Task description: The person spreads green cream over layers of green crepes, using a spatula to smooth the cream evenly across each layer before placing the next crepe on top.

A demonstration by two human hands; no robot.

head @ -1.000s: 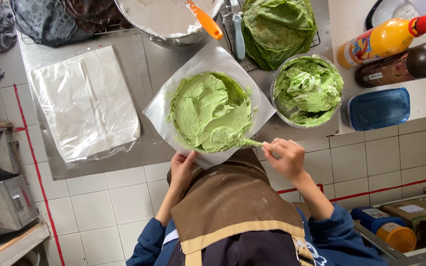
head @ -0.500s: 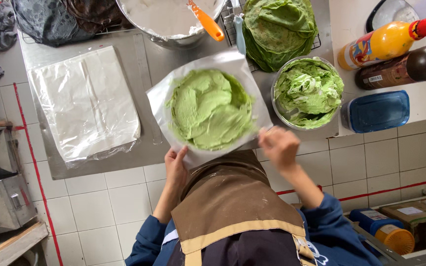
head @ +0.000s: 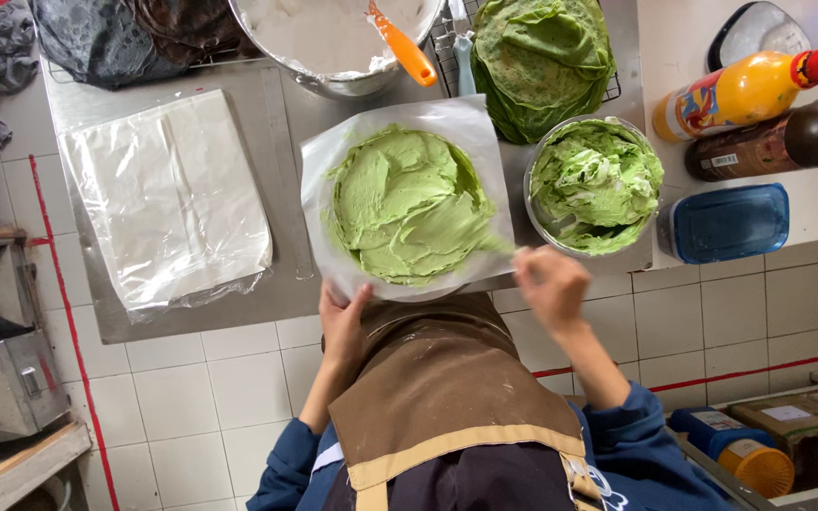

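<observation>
Going left to right: one stack of clear plastic sheets [head: 168, 203] is lying flat on the steel counter [head: 286, 114], with one big metal pot [head: 333, 43] of white cream sitting further back, an orange spatula [head: 401, 47] resting in it. The left hand [head: 343, 322] is gripping the near edge of the one white paper sheet [head: 319, 175] in the middle of the counter, which is carrying a round crepe cake [head: 409, 203] covered in green cream. The right hand [head: 549, 284] is clenching a small spreader [head: 496, 244] whose tip is touching the cake's right edge. Just right of that, one steel bowl [head: 596, 185] is holding more green cream, one pile of green crepes [head: 540, 61] behind it. Then two bottles, one orange [head: 745, 90], one dark [head: 788, 140], and one blue lidded box [head: 726, 222].
</observation>
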